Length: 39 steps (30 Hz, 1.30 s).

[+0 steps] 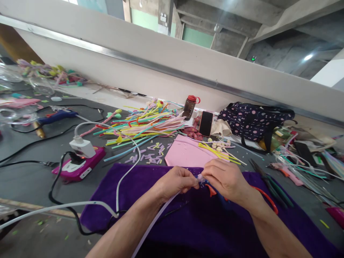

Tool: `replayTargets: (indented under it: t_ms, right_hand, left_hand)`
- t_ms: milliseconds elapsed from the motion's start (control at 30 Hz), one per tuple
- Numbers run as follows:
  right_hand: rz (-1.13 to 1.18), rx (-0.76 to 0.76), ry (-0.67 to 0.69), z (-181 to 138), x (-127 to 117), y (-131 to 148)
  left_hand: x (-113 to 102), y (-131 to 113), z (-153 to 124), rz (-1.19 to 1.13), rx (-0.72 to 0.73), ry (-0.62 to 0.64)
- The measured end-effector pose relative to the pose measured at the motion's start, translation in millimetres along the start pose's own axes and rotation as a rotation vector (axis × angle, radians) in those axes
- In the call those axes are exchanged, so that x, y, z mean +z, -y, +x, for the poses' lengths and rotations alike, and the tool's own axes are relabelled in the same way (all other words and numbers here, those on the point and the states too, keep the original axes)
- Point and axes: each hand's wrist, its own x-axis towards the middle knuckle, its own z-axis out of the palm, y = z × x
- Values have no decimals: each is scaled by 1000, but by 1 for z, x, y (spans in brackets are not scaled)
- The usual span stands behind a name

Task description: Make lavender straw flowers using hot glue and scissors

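Note:
My left hand (178,181) is closed in a pinch at the left side of a small lilac piece (200,178), which looks like fuzzy craft stem. My right hand (224,179) pinches the same piece from the right, with fingertips close to the left ones. A long pale strip (157,222) runs from beneath my left hand down toward my body; whether it joins the lilac piece is hidden. Behind and below my right hand lies a blue and orange object (212,190), mostly covered. Both forearms rest over a dark purple cloth (120,190).
Cut lilac bits (152,156) lie beyond the cloth, near bundled coloured stems (150,123) and a pink sheet (185,150). Pliers (276,188) and a red handle loop (267,199) sit at right. A magenta power strip (83,166), cables and a blue glue gun (57,116) occupy the left.

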Motion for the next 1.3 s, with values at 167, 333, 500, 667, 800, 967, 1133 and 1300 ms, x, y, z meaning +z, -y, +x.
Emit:
replayTargets:
  t_ms: [167,333,500,667,800,967,1133,1300]
  right_hand:
    - [-25,-14,-1,-1,2,-1]
    - [-34,-24,-21,-1,3,-1]
    - [-40,-36,-10,-1,2,-1]
    - [-47,-39,12,-1,2,-1]
    - [-56,-34,15,-2,2,-2]
    - [-55,-33,18,-2,3,-3]
    - [-60,-24,-7,-3,4,-4]
    - [-52,-4,-94,-4,-1,-3]
  left_hand:
    - [0,-1,0,-10,-2,10]
    - [0,-2,-1,-18,-3,9]
    - [0,-3,-1,-3,-6,1]
    - [-1,-1,0,-13,8,8]
    - [-1,-1,0,-12,5,6]
    - [0,-2,-1,-16,24,3]
    - [-1,-1,-1,-11,14,-10]
    - [-5,2,2,-123,7,20]
